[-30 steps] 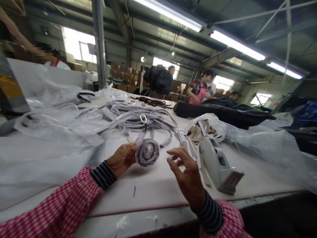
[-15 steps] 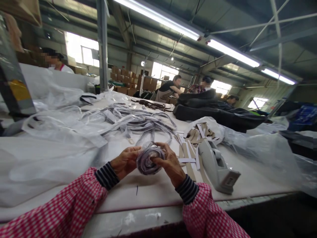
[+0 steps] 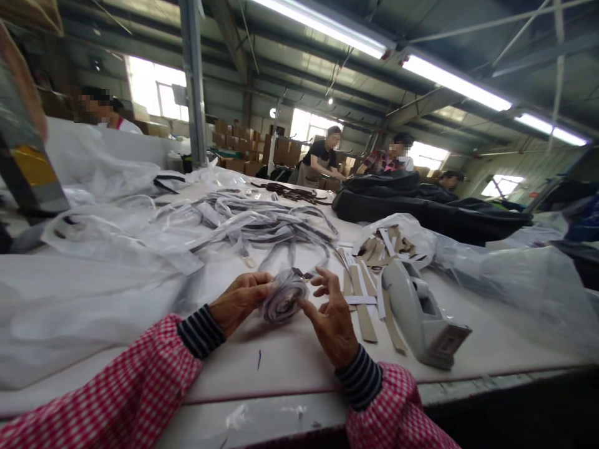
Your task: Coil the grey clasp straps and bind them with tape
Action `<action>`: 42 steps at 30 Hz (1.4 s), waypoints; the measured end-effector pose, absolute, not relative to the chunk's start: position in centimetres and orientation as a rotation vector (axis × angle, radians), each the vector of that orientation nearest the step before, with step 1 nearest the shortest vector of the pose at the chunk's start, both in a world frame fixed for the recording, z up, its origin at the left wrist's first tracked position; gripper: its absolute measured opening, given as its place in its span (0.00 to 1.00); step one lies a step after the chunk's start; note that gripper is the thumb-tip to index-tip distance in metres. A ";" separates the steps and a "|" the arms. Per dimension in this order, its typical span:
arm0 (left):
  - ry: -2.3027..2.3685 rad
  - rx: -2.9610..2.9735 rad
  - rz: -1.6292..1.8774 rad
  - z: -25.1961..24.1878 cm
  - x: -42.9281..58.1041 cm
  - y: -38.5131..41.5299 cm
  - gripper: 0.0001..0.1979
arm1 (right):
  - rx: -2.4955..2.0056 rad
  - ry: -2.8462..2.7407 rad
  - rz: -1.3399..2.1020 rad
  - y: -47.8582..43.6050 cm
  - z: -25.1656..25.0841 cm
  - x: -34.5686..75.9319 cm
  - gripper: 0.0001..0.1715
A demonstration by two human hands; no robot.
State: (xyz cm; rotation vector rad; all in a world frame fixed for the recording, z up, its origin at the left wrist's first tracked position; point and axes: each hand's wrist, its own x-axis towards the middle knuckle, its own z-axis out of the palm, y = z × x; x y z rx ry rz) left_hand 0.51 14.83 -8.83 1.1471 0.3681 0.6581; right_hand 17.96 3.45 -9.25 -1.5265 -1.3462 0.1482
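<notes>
My left hand point(image 3: 239, 300) grips a coiled roll of grey strap point(image 3: 283, 298) just above the white table point(image 3: 290, 355). My right hand point(image 3: 330, 315) is beside the roll on its right, fingers spread, with a fingertip touching the coil's edge. The strap's loose end runs up from the roll into a tangled pile of grey straps point(image 3: 255, 221) further back on the table. Both arms wear red-and-white checked sleeves with striped cuffs.
A grey tape dispenser point(image 3: 421, 312) stands right of my hands, with brown and white paper strips point(image 3: 362, 296) beside it. Clear plastic bags point(image 3: 107, 249) cover the left side and far right. Black fabric point(image 3: 430, 212) lies at the back right. Other people work behind the table.
My right hand went from open and apart, to clasping the roll, to fingers spread beside it now. The roll has tilted and stays in my left hand.
</notes>
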 end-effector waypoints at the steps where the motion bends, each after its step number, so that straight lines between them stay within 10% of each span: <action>1: 0.383 1.190 0.661 -8.7 0.5 14.7 0.19 | -1.524 -1.376 0.082 3.2 -9.3 18.1 0.32; 9: 0.307 1.533 0.591 -7.4 0.5 13.1 0.17 | -1.395 -1.725 -0.251 2.9 -7.3 17.5 0.38; 17: 0.164 1.842 0.489 -7.7 0.3 12.9 0.14 | -1.494 -1.944 -0.239 1.9 -6.3 17.9 0.17; 25: 0.292 2.438 0.712 -9.5 0.6 10.7 0.11 | -1.628 -1.897 -0.209 -2.1 -7.1 20.3 0.33; 33: 0.303 2.720 0.665 -9.7 1.2 9.4 0.08 | -2.216 -1.662 -0.372 -6.7 -5.7 29.1 0.09; 42: 0.477 2.461 0.745 -10.1 1.1 10.0 0.12 | -2.441 -1.917 -0.516 -2.3 -5.5 30.7 0.21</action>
